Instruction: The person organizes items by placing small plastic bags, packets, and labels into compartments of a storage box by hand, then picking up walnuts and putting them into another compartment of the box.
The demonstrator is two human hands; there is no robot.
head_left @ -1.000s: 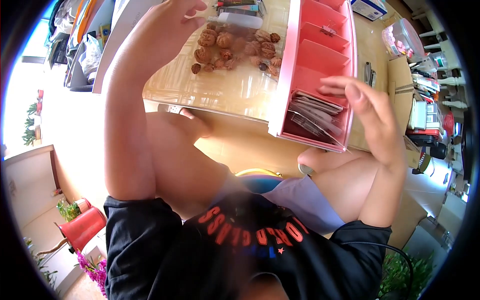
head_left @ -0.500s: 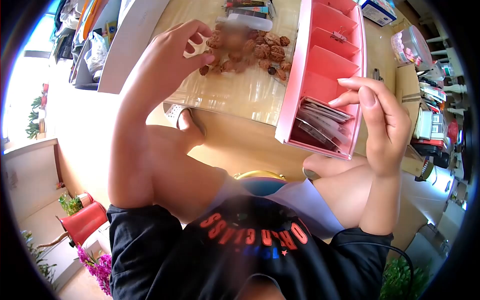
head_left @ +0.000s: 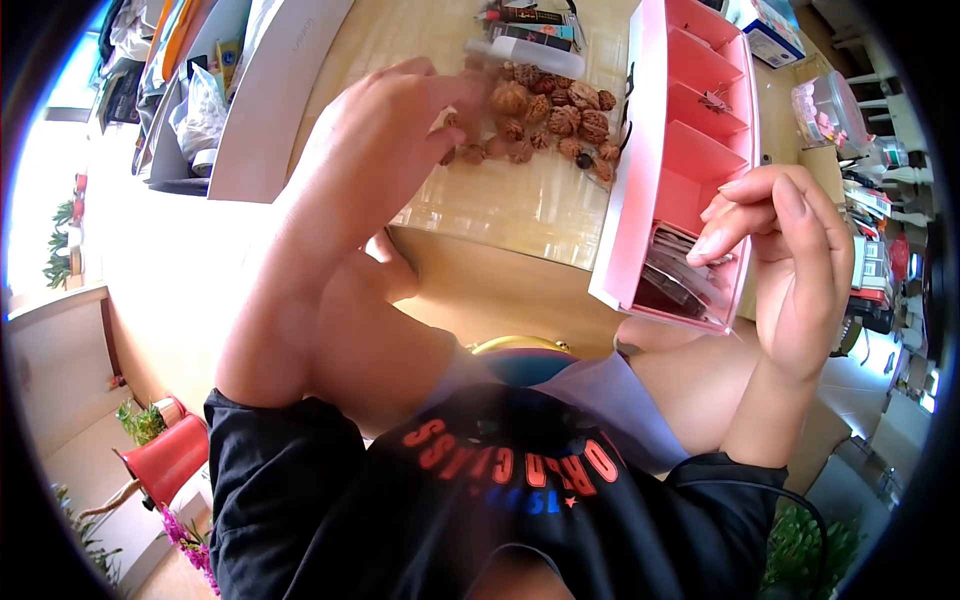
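Note:
A pile of brown, wrinkled walnuts lies on the shiny tabletop. My left hand reaches over the pile's left edge, thumb and forefinger apart. Its fingertips are blurred, so I cannot tell whether they touch a nut. At the right stands a long pink organizer box with several compartments. My right hand hovers over its near right rim, empty, with fingers loosely bent and apart. Below those fingers, flat packets fill the nearest compartment. Small black clips sit in a farther one.
Behind the walnuts lie a whitish translucent bottle and dark tubes. A clear tub and a blue-white box stand beyond the organizer. At the left is a white panel. The table's front edge runs above my legs.
My left hand has moved right and its fingers reach farther over the walnuts. My right hand's fingers bend more. The table and organizer appear shifted right as the view moved.

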